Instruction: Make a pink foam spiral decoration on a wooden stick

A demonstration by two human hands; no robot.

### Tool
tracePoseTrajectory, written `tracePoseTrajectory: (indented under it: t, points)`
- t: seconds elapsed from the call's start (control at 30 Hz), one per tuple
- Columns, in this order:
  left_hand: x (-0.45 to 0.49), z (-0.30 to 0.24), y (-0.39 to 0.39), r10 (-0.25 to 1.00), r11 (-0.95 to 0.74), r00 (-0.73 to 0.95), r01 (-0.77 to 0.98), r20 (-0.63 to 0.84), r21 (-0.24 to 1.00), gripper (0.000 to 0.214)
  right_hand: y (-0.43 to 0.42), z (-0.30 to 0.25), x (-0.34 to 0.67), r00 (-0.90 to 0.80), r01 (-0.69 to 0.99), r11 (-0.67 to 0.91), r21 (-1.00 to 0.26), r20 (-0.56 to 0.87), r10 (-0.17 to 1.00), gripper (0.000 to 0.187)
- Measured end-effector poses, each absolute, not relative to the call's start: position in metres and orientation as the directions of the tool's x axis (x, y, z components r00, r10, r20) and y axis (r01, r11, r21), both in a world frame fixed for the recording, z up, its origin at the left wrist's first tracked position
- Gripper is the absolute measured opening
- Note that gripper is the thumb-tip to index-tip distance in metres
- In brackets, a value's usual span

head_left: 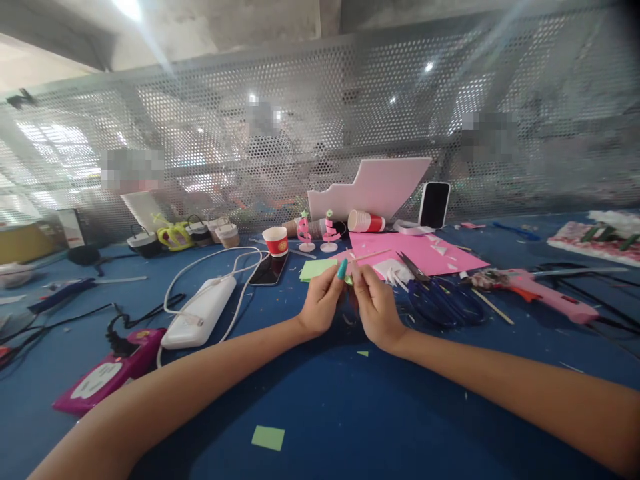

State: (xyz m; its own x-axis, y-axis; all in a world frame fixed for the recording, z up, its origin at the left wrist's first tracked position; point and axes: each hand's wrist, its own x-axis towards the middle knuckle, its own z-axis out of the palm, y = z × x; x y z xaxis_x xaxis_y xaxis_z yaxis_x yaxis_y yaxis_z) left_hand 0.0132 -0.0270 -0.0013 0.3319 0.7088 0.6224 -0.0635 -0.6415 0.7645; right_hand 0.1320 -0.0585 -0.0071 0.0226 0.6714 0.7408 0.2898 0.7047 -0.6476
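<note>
My left hand [321, 299] and my right hand [375, 303] meet above the blue table, thumbs upright and fingers curled in. Between their fingertips shows a small light-green piece [349, 280], apparently paper, pinched from both sides; most of it is hidden. A teal cover [343, 268] sits on a fingertip of my left hand. Just behind the hands lies a light-green sheet [316, 269]. Beyond it stand two small pink curled figures [305, 235] on round bases, with green tops. Scissors with blue handles [445, 303] rest right of my right hand.
A pink glue gun [550, 297] lies at right, by pink sheets [415, 250]. A red paper cup [277, 241] stands near a phone [270, 269]. At left are a white power bank [200, 313], cables and a magenta box [110, 373]. A green scrap [269, 437] lies in front.
</note>
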Motion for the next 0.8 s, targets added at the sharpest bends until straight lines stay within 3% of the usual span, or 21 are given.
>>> tracePoseTrajectory:
  t: [0.2, 0.8]
  points:
    - [0.0119, -0.0025, -0.0274, 0.717, -0.615, 0.357, -0.082, 0.599, 0.785, 0.030, -0.0571, -0.0072, 0.1327, 0.042, 0.278, 0.675, -0.684, 0.711, 0.702, 0.025]
    - [0.0108, 0.0001, -0.0301, 0.619, -0.784, 0.271, 0.150, 0.738, 0.602, 0.028, -0.0565, -0.0077, 0.1353, 0.007, 0.225, 0.666, -0.711, 0.685, 0.729, 0.027]
